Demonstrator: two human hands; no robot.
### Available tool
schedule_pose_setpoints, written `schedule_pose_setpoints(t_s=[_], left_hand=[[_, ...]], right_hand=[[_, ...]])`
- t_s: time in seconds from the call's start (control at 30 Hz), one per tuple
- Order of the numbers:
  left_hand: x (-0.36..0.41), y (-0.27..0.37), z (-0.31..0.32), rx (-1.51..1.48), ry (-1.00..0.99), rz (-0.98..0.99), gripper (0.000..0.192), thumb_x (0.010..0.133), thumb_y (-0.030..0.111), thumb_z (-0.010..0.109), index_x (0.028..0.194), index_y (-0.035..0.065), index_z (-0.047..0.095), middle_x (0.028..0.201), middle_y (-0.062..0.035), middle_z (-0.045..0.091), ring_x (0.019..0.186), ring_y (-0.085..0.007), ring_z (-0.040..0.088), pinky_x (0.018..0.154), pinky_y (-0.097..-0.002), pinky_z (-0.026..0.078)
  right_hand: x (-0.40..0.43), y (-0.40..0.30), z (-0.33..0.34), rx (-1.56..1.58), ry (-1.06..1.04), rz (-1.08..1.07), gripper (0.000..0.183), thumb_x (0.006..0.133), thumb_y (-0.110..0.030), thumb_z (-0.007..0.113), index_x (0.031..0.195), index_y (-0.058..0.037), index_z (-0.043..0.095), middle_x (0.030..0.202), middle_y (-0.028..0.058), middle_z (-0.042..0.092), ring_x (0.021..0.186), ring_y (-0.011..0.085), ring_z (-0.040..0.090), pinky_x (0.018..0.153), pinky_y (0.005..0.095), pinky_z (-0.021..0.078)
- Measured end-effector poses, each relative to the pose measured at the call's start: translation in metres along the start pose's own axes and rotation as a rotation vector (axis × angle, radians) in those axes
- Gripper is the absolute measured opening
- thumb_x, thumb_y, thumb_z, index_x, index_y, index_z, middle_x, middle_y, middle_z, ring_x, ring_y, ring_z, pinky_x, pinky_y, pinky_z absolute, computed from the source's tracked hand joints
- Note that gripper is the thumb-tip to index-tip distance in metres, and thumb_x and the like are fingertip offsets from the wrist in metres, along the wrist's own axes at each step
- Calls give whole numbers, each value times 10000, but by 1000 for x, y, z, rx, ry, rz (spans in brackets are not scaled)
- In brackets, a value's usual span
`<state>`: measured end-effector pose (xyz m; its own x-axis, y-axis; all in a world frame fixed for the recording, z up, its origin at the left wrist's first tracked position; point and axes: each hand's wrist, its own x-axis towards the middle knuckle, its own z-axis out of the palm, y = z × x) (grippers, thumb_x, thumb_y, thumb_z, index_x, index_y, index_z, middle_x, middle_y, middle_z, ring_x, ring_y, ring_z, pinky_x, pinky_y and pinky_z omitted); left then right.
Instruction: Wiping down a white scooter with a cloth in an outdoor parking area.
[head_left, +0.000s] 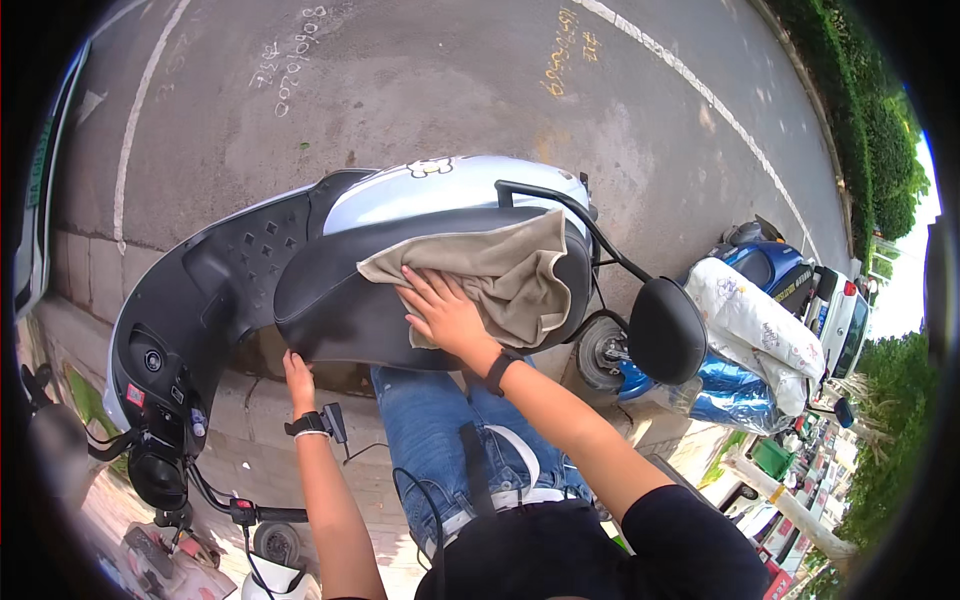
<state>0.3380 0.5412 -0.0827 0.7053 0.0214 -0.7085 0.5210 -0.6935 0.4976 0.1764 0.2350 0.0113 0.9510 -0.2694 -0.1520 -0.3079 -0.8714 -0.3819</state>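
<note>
A scooter with a black seat and pale body panels stands sideways before me. A crumpled beige cloth lies over the rear half of the seat. My right hand rests flat on the cloth's near part, fingers spread and no fold visibly gripped. By the near front edge of the seat, my left hand has its fingertips up against or very close to the rim; contact is hard to tell. Nothing shows in that hand.
A black backrest pad sticks out behind the seat on a metal rail. Further right stands a blue scooter under a white cover. The handlebar grip is at lower left, near my left forearm. A kerb runs below the scooter.
</note>
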Motion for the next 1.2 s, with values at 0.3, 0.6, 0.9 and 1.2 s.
schedule_pose_setpoints(t_s=[0.3, 0.6, 0.9, 1.2], left_hand=[[-96, 33, 47, 244, -195, 131, 799, 831, 108, 467, 1442, 70, -47, 887, -132, 608, 797, -219, 601, 746, -304, 465], [-131, 26, 73, 481, -455, 287, 709, 856, 65, 426, 1437, 50, 20, 1005, -148, 616, 814, -215, 639, 801, -312, 488], [-140, 46, 86, 553, -492, 321, 628, 863, 59, 408, 1408, 17, 98, 993, -151, 619, 824, -217, 640, 816, -307, 478], [-150, 60, 103, 463, -480, 277, 617, 865, 47, 396, 1399, 3, 90, 992, -155, 610, 827, -218, 637, 817, -297, 475]], right_hand=[[-50, 104, -59, -255, 409, 476, 530, 844, -294, 534, 1351, -240, 393, 1380, 95, 376, 1290, 268, 340, 1045, 445, 287], [-158, 81, 1, 579, 693, 1089, 397, 969, -246, 318, 1292, -28, 393, 1236, 198, 492, 1158, 357, 463, 956, 412, 367], [-87, 174, -37, 1028, 581, 734, 388, 989, -222, 285, 1239, 4, 478, 1249, 153, 512, 1204, 269, 453, 1009, 318, 318], [-161, 131, 21, 959, 587, 1058, 409, 961, -205, 344, 1284, 39, 407, 1309, 266, 417, 1244, 365, 386, 1025, 378, 296]])
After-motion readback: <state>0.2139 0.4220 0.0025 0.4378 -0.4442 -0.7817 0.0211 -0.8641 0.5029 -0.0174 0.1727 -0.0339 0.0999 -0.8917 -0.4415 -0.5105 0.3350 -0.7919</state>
